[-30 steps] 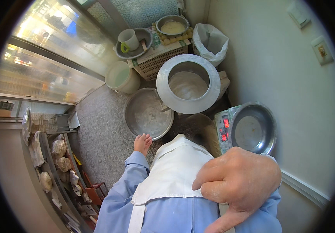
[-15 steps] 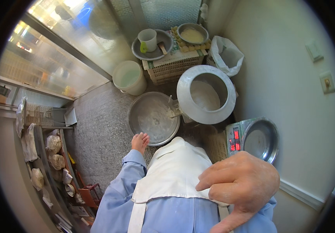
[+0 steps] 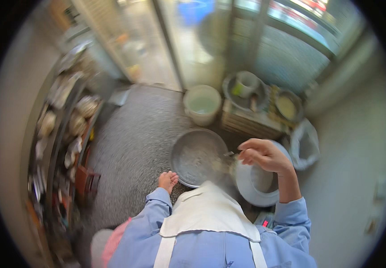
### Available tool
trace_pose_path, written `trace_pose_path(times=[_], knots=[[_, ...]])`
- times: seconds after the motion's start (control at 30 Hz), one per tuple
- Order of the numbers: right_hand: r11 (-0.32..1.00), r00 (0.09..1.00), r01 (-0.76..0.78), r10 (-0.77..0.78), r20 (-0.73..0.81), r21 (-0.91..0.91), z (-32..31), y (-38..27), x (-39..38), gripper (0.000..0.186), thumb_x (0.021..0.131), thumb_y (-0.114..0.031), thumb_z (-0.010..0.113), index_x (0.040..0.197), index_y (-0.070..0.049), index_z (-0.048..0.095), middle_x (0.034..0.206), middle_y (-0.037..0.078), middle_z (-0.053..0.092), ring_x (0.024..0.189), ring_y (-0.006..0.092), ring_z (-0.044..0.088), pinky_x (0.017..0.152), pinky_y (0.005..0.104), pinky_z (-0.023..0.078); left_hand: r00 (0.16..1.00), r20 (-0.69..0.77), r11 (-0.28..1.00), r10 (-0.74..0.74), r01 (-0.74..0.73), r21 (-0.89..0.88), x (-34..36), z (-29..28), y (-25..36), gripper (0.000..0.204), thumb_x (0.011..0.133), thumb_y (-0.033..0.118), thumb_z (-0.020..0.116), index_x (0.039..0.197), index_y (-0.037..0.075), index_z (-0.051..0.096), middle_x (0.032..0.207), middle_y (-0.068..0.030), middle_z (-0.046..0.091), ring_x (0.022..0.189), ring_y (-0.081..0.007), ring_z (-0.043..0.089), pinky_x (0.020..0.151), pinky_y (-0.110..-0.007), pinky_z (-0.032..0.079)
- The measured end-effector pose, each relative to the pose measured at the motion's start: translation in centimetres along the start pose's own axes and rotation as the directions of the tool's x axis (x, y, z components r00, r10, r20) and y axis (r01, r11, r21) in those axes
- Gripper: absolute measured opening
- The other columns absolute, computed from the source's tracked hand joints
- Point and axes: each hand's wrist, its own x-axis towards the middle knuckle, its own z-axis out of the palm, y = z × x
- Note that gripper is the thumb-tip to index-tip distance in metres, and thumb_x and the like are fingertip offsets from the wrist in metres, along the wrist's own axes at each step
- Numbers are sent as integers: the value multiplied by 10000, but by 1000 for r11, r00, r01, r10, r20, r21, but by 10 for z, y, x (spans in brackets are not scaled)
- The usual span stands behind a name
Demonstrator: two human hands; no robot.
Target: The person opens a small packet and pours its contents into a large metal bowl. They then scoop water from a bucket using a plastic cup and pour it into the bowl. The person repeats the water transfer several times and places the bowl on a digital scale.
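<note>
- My right hand (image 3: 264, 156) is raised in front of me, its fingers (image 3: 248, 156) curled in and pinched on something small and metallic that pokes out toward my left; blur keeps me from telling what it is.
- Just beyond and to the left of those fingers lies a wide, shallow metal basin (image 3: 197, 156) on the speckled grey floor (image 3: 134, 147), its inside dusted with pale residue.
- Directly under my right fingers and wrist sits a round white-rimmed pot (image 3: 257, 185), touching or just beside the basin.
- My left hand (image 3: 168, 181) is low, near the basin's near-left edge, fingers loosely bent and empty, resting on or just above the floor; I cannot tell which.
- Both my sleeves are light blue, and a white apron (image 3: 206, 214) covers my front.
- Farther ahead of my right fingers stands a pale bucket (image 3: 202, 105), and beside it a slatted crate (image 3: 251, 123) carrying a metal tray with a white mug (image 3: 245, 84) and a small bowl (image 3: 287, 106).
- To the right of my right fingers hangs a white plastic bag (image 3: 307, 145) near the wall.
- Well off to the left of my left fingers runs a cluttered rack (image 3: 61, 134) of blurred items.
</note>
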Motion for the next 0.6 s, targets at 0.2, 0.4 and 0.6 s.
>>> trace_pose_path(times=[0.2,0.4,0.6], knots=[[982,932,-184,186,-311,34,-51,71,116,308,747,45,379,970,17,590,1050,136,606,828,229,636,627,335,529,981,-190,959,46,-97,-266,-25,-49,-39,191,869,173,511,997,59,427,894,-120,568,698,-211,577,588,-316,499],[-30,886,157,446,127,-987,1,17,129,244,769,-182,583,986,-121,676,1077,121,618,957,280,610,715,498,498,880,-471,994,-68,20,-108,-55,-98,-99,206,875,181,506,1031,72,426,833,-75,564,667,-183,572,547,-307,493],[-531,906,294,-109,408,-795,107,-114,49,342,774,-234,487,942,17,648,952,221,597,943,397,564,718,556,452,755,-653,994,-60,107,32,-68,-91,-146,347,856,122,509,1156,-12,400,808,-104,550,615,-179,563,489,-296,490]])
